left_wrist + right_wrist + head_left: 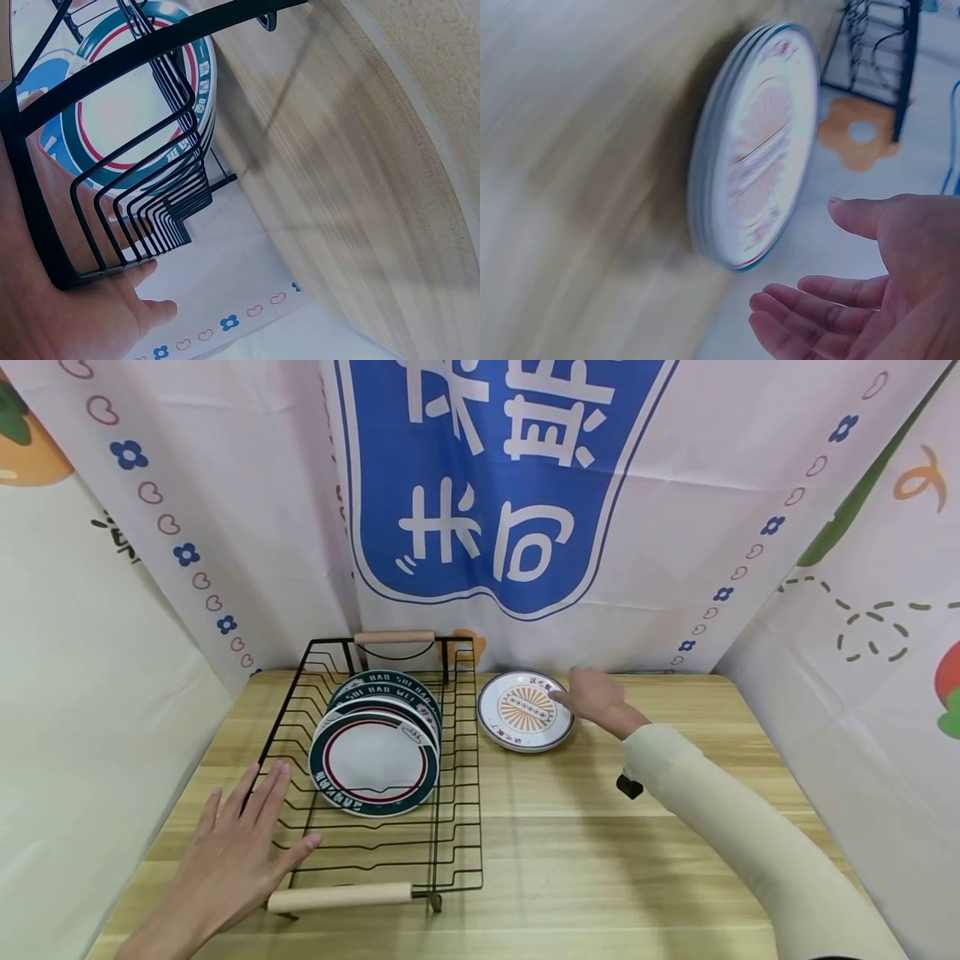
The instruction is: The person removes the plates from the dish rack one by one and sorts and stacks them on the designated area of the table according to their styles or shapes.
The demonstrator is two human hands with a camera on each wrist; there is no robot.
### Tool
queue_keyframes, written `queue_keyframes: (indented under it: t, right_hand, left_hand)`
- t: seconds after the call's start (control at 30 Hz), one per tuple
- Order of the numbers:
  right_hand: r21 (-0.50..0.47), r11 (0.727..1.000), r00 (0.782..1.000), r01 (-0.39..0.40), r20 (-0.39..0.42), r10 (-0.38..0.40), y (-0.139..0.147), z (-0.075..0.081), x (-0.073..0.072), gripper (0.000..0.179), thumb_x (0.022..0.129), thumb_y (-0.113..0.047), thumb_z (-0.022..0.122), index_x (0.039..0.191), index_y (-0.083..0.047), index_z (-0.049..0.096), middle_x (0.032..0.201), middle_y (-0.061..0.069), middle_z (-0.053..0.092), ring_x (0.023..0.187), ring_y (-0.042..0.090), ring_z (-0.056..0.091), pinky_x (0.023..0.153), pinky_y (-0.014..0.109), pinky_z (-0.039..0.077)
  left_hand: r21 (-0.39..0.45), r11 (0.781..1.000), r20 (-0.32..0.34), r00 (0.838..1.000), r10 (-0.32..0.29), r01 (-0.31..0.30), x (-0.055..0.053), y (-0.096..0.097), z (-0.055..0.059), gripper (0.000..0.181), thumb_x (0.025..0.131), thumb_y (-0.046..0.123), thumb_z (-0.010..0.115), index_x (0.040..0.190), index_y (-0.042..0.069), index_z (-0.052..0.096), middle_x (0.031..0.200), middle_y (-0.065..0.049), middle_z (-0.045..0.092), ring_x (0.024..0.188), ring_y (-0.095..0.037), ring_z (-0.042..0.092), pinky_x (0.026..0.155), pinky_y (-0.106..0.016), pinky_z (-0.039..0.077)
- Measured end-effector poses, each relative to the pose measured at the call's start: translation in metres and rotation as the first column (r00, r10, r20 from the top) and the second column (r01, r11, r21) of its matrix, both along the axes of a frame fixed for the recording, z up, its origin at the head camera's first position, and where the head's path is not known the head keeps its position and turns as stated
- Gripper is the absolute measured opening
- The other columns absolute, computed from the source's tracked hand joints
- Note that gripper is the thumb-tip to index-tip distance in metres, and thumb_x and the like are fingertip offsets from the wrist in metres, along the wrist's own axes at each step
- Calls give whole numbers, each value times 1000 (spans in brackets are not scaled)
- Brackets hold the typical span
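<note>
My left hand (236, 852) lies at the near left of a black wire dish rack (341, 897), fingers spread over its left edge. In the left wrist view, the palm (82, 319) is beside the rack's frame. Several white plates with dark green rims (371, 756) lean upright in the rack's middle. To the right of the rack, a short stack of white plates (517, 731) with an orange ray pattern lies flat on the table. My right hand (600, 700) hovers beside the stack's right side. The right wrist view shows this hand (900, 292) apart from the plates, thumb and fingers parted, holding nothing.
The rack has wooden handles at its far end (393, 637) and near end. The light wood table (570, 868) extends right of the rack and in front of the plate stack. Printed cloth (285, 527) hangs behind the table and on both sides.
</note>
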State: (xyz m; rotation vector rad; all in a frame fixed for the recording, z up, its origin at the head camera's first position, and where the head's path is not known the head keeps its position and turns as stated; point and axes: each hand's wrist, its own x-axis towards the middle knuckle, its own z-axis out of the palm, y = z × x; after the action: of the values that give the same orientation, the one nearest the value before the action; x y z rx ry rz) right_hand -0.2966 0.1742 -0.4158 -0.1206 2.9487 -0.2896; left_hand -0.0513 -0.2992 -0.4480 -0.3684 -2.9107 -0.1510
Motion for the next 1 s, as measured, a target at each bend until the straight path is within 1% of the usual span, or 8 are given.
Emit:
queue_keyframes:
  t: [0.17, 0.3, 0.43, 0.47, 0.67, 0.73, 0.8, 1.0]
  right_hand:
    - [7, 994, 992, -108, -71, 108, -21, 23, 12, 43, 101, -50, 67, 84, -11, 61, 72, 3, 51, 63, 20, 50, 49, 32, 34]
    - [17, 980, 970, -197, -144, 197, -40, 38, 24, 41, 100, -49, 70, 99, -7, 69, 82, 5, 65, 71, 23, 61, 55, 36, 46]
    - [12, 959, 939, -284, -196, 281, -62, 53, 38, 47, 100, -48, 71, 116, -4, 72, 100, 10, 75, 86, 29, 72, 68, 43, 58]
    - [9, 952, 932, -304, -202, 300, -68, 57, 42, 47, 100, -48, 71, 116, -4, 73, 101, 10, 76, 87, 29, 72, 70, 44, 59]
    - [21, 904, 877, -426, -236, 419, -105, 77, 65, 46, 100, -50, 71, 117, -8, 75, 91, 5, 75, 77, 24, 71, 62, 42, 59]
    - [24, 883, 853, -470, -245, 461, -117, 83, 72, 48, 100, -49, 72, 124, -8, 74, 94, 5, 76, 78, 24, 72, 63, 42, 60]
    - [19, 861, 833, -508, -242, 497, -128, 87, 77, 47, 99, -48, 73, 123, -8, 73, 97, 5, 76, 80, 23, 73, 66, 41, 61]
    - [-1, 811, 795, -585, -202, 573, -156, 95, 85, 43, 98, -46, 75, 119, -8, 73, 100, 4, 76, 83, 19, 71, 70, 39, 60]
  left_hand:
    - [1, 1000, -9, 1000, 1, -1, 1, -1, -1, 102, 100, 62, 61, 170, 5, 13, 170, -24, 31, 164, -39, 6, 128, -55, -16]
    - [5, 1000, -13, 1000, -1, 1, 1, -1, -1, 102, 100, 62, 61, 170, 5, 14, 170, -23, 31, 162, -42, 12, 128, -56, -16]
    - [8, 1000, -12, 1000, 0, 0, 1, -1, -1, 102, 100, 61, 61, 170, 5, 13, 170, -24, 31, 163, -41, 9, 128, -56, -15]
    - [9, 1000, -11, 1000, 1, -1, 1, -1, 0, 102, 100, 61, 61, 170, 5, 14, 170, -24, 31, 163, -40, 8, 128, -56, -15]
    - [4, 1000, -1, 1000, 8, -8, 3, 0, 1, 101, 100, 63, 60, 169, 1, 18, 169, -25, 31, 163, -42, 9, 128, -60, -13]
    - [3, 1000, -1, 1000, 7, -7, 3, 0, 1, 101, 100, 63, 60, 169, 1, 17, 169, -25, 32, 162, -42, 9, 128, -60, -13]
    - [3, 1000, -2, 1000, 7, -7, 3, 0, 1, 101, 100, 62, 60, 169, 2, 17, 169, -25, 31, 163, -42, 8, 128, -60, -13]
    - [8, 1000, -7, 1000, 2, -2, 2, 0, 2, 102, 101, 61, 61, 170, 4, 14, 169, -24, 31, 164, -37, 3, 128, -56, -15]
